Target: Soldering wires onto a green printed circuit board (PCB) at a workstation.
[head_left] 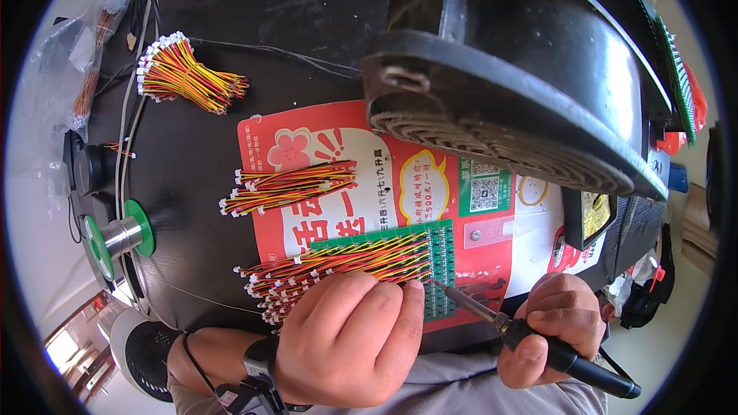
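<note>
Left hand: your left hand [350, 342] is curled, knuckles up, over the lower wires of the green board [441, 257]; what its hidden fingers pinch, I cannot see; a black watch [261, 365] is on this wrist.
Right hand: your right hand [557, 323], apart from the left one, is closed around the black handle of the soldering iron [516, 331], to the lower right of the board.
Iron tip: it points to the board, just beside your left forefinger; whether it touches, I cannot say.
Wires on the board: these red, yellow and black wires [361, 253] lie slanting across it; their white connectors stick out past its left side.
Red sheet: the printed red sheet [492, 253] lies under the board; on it, to the board's upper left, is a loose pile of wires [292, 188].
Further left of the board: a solder spool [119, 238] with green flanges; farther up, a banded wire bundle [188, 77].
Right of the board: a yellow sponge [596, 215] in a black holder; above the board, a large black housing [500, 69] with round grille.
</note>
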Demonstrator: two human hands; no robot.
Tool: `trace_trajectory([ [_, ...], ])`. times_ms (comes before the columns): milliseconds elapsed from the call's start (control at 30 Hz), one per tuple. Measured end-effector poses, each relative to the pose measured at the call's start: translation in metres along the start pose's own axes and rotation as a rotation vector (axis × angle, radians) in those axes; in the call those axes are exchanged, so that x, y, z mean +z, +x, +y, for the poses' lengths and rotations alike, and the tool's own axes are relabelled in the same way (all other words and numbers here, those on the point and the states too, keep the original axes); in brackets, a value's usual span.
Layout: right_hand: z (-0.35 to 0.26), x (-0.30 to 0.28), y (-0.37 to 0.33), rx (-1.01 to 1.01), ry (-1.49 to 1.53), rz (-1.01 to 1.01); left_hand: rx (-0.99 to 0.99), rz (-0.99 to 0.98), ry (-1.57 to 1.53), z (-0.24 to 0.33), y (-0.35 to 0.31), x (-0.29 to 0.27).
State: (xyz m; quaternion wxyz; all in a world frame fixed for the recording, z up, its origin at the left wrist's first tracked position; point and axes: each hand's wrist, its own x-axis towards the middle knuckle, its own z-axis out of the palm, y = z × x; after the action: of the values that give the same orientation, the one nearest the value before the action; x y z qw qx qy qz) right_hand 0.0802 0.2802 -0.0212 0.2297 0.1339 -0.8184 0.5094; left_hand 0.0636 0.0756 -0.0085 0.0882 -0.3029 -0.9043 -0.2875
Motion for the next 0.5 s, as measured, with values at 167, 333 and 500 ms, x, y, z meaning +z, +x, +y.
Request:
trace_trajectory([
  [167, -0.001, -0.002, 0.0, 0.013, 0.004, -0.049, 0.007, -0.013, 0.022, 0.001, 0.0, 0.0],
  [333, -0.001, 0.002, -0.002, 0.015, -0.017, -0.002, 0.008, -0.041, 0.046, 0.0, 0.001, -0.002],
  [500, -0.002, 0.0, -0.005, 0.031, -0.015, 0.078, 0.013, -0.016, 0.038, -0.001, 0.0, 0.0],
])
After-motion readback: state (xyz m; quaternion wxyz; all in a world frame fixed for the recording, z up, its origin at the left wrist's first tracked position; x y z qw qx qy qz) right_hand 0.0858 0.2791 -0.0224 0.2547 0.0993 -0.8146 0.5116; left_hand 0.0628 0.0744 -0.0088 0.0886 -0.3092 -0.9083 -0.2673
